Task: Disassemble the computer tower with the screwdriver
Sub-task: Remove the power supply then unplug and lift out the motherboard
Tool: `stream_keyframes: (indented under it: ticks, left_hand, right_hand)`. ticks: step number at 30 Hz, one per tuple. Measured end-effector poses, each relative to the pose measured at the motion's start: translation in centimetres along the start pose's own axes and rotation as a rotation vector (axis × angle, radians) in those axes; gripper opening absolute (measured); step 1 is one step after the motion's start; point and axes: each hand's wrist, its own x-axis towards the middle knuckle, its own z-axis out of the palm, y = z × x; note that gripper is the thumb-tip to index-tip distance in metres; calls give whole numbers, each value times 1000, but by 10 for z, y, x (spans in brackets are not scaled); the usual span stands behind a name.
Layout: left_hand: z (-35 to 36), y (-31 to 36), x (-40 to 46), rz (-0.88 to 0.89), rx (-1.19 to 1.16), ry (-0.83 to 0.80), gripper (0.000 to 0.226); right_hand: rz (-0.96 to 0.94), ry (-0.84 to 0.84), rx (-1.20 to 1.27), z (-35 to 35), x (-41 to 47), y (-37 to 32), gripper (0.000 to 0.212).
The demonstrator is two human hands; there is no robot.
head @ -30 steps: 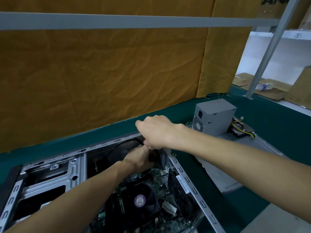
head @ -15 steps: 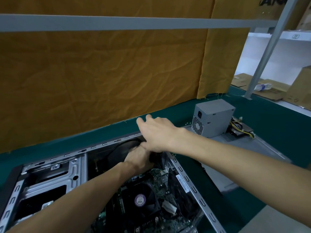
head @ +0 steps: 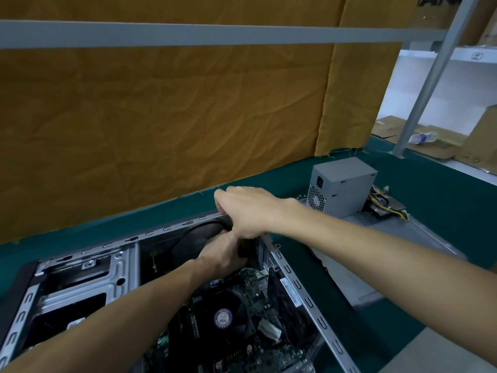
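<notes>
The computer tower (head: 304, 292) lies on its side with the side panel off, so the motherboard and a black CPU fan (head: 223, 317) show. A round black rear fan (head: 196, 235) sits in the case's far corner. My left hand (head: 223, 255) reaches inside to that corner, fingers curled round the fan's dark edge. My right hand (head: 247, 211) lies over the same corner from above, its fingers hooked over the case's far rim and its thumb down next to my left hand. Both sets of fingertips are partly hidden. No screwdriver is in view.
A grey power supply (head: 341, 184) with loose coloured wires stands on a flat grey panel (head: 419, 238) to the right of the case. Orange cloth hangs behind the green table (head: 443, 189). A slanted metal post (head: 425, 84) and cardboard lie at far right.
My right hand has slid a little along the case's far corner; its fist loosened, then its fingers hooked over the rim. My left hand has stayed inside at the fan.
</notes>
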Motion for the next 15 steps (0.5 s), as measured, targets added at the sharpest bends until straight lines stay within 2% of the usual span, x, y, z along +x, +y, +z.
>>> stream_keyframes:
  ticks: [3,5,6,8,11,13,15]
  left_hand:
    - [1,-1,0,-7,-7,9,36]
    - [0,0,1,-2,-6,14,41]
    - [0,0,1,7,-6,19,38]
    - [0,-1,1,15,-4,17,31]
    - [2,-2,1,17,9,21,30]
    - [2,-3,0,28,-11,20,31]
    - [1,-4,2,42,-26,14,46]
  right_hand:
    - [19,-56,-50,-5,-2,-2,48]
    - [67,22,-207,-2,-2,-4,52]
    - [63,68,-226,-1,-1,-6,45]
    - [22,64,-128,0,1,-5,30]
    - [1,-48,-8,-7,0,-4,42]
    - [62,-11,-124,-7,-2,-6,50]
    - [89,64,-254,-7,-3,-8,48]
